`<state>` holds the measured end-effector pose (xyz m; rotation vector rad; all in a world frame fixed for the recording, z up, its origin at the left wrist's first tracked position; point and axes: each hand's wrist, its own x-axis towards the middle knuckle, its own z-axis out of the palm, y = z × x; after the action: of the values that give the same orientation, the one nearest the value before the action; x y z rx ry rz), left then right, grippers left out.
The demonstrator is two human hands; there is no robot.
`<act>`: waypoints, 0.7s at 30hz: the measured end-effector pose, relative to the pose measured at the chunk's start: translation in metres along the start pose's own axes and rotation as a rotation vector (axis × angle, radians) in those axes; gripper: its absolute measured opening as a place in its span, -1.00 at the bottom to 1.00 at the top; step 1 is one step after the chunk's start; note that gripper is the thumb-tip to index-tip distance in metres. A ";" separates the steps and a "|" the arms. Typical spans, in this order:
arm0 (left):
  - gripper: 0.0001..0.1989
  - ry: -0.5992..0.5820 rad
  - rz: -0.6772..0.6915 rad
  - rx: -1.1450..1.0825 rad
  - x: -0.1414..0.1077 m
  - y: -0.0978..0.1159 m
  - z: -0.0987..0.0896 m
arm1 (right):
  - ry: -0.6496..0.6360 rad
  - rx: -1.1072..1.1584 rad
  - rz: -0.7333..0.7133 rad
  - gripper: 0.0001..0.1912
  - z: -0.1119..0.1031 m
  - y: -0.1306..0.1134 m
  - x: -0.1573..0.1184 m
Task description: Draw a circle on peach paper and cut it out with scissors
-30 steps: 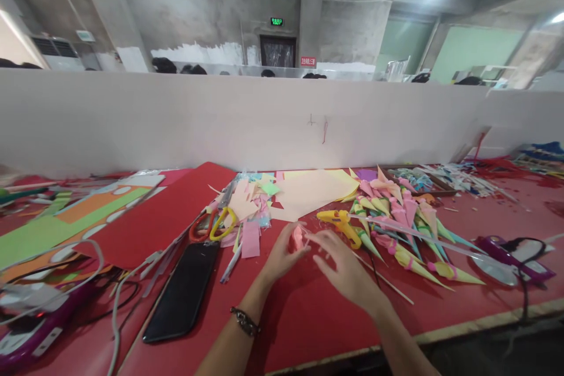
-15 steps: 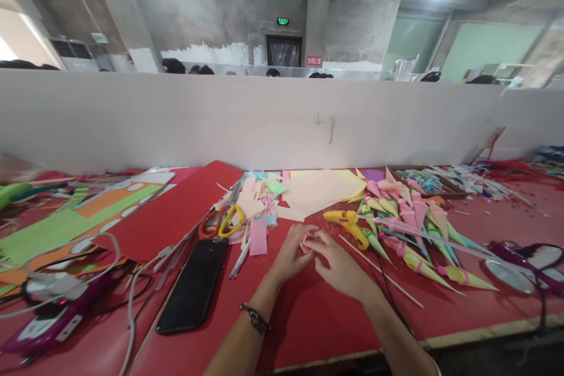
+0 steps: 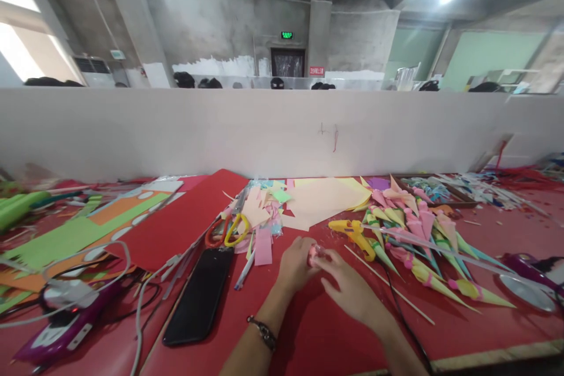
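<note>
On my feed, L to R: phone (image 3: 199, 296) flat on the red table (image 3: 326, 338), scissors (image 3: 227, 231) just past its top end. L hand (image 3: 296, 267) has fingers closed round a small pink piece (image 3: 314, 252), btwn both hands. R hand (image 3: 351, 291): fingertips at the piece, thumb apart; can't tell if they pinch it. Risk IMO: too hard a squeeze could crush it. Glue gun (image 3: 355, 235) is near R hand; R forearm swinging out could snag its cord (image 3: 402, 316) or knock the paper cones (image 3: 414, 224).
</note>
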<state>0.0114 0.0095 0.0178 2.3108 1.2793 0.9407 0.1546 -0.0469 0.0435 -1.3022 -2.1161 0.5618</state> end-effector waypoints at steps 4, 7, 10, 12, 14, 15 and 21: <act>-0.86 0.073 -0.082 0.100 0.004 -0.005 -0.002 | 0.122 0.048 0.021 -0.57 -0.002 0.013 -0.007; -0.78 0.223 -0.170 0.227 0.007 -0.014 -0.007 | 0.163 0.014 0.064 -0.64 -0.005 0.020 -0.015; -0.62 0.358 -0.329 0.364 0.009 -0.023 -0.012 | 0.114 -0.017 0.104 -0.67 -0.001 0.025 -0.027; -0.52 0.443 -0.411 0.425 0.008 -0.028 -0.016 | 0.066 -0.045 0.121 -0.68 0.006 0.027 -0.034; -0.49 0.508 -0.439 0.441 0.009 -0.032 -0.024 | 0.043 -0.083 0.129 -0.68 0.014 0.029 -0.041; -0.50 0.543 -0.436 0.431 0.009 -0.034 -0.030 | 0.043 -0.105 0.130 -0.67 0.018 0.029 -0.043; -0.54 0.970 -0.382 0.169 0.016 -0.053 -0.098 | 0.118 -0.234 0.108 -0.70 0.031 0.032 -0.049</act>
<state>-0.0824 0.0487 0.0645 1.5775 2.1061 1.9547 0.1720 -0.0781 -0.0123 -1.5458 -2.0699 0.2781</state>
